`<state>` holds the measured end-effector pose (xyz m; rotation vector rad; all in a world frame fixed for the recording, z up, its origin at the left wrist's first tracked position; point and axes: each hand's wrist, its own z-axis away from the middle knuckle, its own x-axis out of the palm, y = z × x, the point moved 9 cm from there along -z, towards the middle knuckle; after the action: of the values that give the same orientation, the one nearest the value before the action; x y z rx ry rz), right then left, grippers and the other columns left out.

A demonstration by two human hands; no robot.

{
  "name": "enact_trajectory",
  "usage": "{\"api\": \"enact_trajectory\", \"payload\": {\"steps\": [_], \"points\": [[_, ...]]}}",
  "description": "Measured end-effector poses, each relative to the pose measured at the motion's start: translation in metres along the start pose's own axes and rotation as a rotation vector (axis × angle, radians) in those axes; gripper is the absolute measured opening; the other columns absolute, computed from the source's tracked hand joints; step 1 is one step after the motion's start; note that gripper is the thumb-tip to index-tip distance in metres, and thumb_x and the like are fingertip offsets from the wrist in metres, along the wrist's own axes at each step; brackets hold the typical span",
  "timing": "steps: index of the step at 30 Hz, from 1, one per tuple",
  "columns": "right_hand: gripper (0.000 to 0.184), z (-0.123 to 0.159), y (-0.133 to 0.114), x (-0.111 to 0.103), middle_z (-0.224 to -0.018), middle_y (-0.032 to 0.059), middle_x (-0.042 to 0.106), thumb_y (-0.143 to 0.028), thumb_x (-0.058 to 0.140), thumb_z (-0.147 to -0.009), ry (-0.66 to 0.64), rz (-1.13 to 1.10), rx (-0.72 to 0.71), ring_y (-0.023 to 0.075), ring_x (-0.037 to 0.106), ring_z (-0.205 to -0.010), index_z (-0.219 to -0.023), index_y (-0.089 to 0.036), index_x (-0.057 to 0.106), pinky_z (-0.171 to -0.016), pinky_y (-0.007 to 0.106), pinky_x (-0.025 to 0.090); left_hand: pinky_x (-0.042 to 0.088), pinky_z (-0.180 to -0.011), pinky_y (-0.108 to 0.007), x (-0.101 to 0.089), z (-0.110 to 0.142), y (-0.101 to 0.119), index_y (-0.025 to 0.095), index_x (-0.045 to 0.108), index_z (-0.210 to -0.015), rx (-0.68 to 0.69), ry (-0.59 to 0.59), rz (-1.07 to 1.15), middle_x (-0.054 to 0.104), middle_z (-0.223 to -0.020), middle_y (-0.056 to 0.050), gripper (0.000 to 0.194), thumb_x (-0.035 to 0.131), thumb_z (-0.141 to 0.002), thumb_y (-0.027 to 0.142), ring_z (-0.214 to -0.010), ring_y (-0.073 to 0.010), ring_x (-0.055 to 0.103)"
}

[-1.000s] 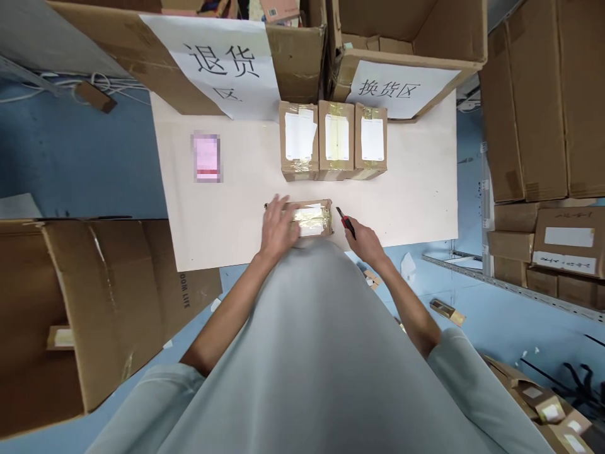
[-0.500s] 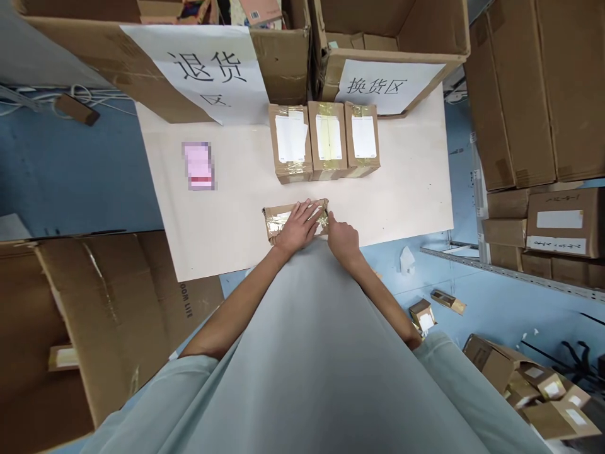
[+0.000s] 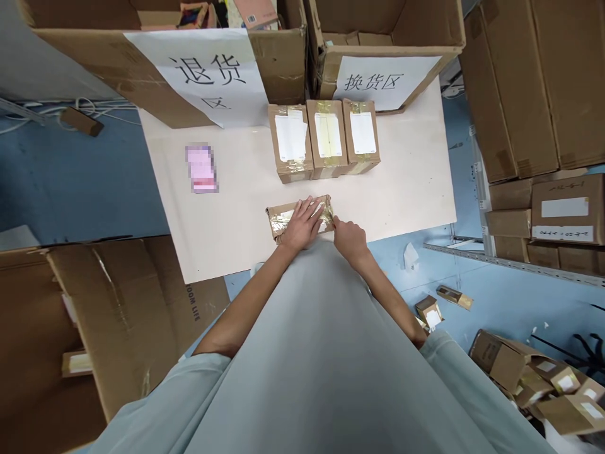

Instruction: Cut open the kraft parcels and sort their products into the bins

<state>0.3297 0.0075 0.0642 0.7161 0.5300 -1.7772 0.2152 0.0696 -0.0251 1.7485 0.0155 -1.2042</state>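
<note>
A small cardboard box [image 3: 278, 217] wrapped in shiny clear tape lies near the front edge of the white table, right against my body. My left hand [image 3: 301, 228] rests flat on its top, fingers stretched out and slightly apart. At the box's right end, my right hand [image 3: 350, 239] is closed, with the thumb side toward the corner. Whatever its fingers hold, if anything, is hidden. Just behind stand three taped cardboard boxes [image 3: 328, 140] in a row, each with a white label.
Two large open cartons with paper signs, a left carton [image 3: 283, 66] and a right carton [image 3: 326, 82], stand at the back. A blurred pink item [image 3: 202, 169] lies on the table [image 3: 236, 233]. Stacked boxes [image 3: 567, 208] fill the right side; several small boxes [image 3: 539, 378] lie on the floor.
My right hand has shifted slightly to the right along the box's end and stays closed. My left hand still lies flat on the box. The whole view has moved a little.
</note>
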Motion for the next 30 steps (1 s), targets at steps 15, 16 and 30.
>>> {"api": "enact_trajectory", "payload": {"steps": [15, 16, 30], "points": [[0.061, 0.005, 0.011, -0.007, -0.129, 0.0201, 0.082, -0.024, 0.031, -0.121, 0.102, -0.081, -0.031, 0.0325, 0.080, -0.119, -0.182, -0.022, 0.036, -0.099, 0.039, 0.059, 0.017, -0.146, -0.070, 0.001, 0.001, 0.000, 0.024, 0.059, -0.167, -0.037, 0.002, -0.048, 0.051, -0.181, -0.013, 0.056, 0.040, -0.118, 0.042, -0.178, -0.0352, 0.031], [0.062, -0.001, 0.009, -0.007, -0.129, 0.0199, 0.082, -0.022, 0.032, -0.120, 0.101, -0.085, -0.035, 0.0322, 0.080, -0.120, -0.182, -0.022, 0.036, -0.099, 0.038, 0.059, 0.017, -0.147, -0.070, 0.002, 0.000, 0.000, 0.024, 0.059, -0.168, -0.041, 0.001, -0.046, 0.050, -0.181, -0.013, 0.056, 0.040, -0.118, 0.042, -0.178, -0.0352, 0.030], [0.070, -0.014, -0.003, -0.007, -0.131, 0.0227, 0.082, -0.010, 0.035, -0.115, 0.060, -0.028, -0.028, 0.0290, 0.080, -0.127, -0.184, -0.018, 0.026, -0.101, 0.035, 0.060, 0.014, -0.146, -0.072, 0.011, 0.002, 0.004, 0.022, 0.055, -0.171, -0.112, 0.052, -0.054, 0.047, -0.183, -0.013, 0.059, 0.036, -0.119, 0.043, -0.179, -0.0366, 0.024]]}}
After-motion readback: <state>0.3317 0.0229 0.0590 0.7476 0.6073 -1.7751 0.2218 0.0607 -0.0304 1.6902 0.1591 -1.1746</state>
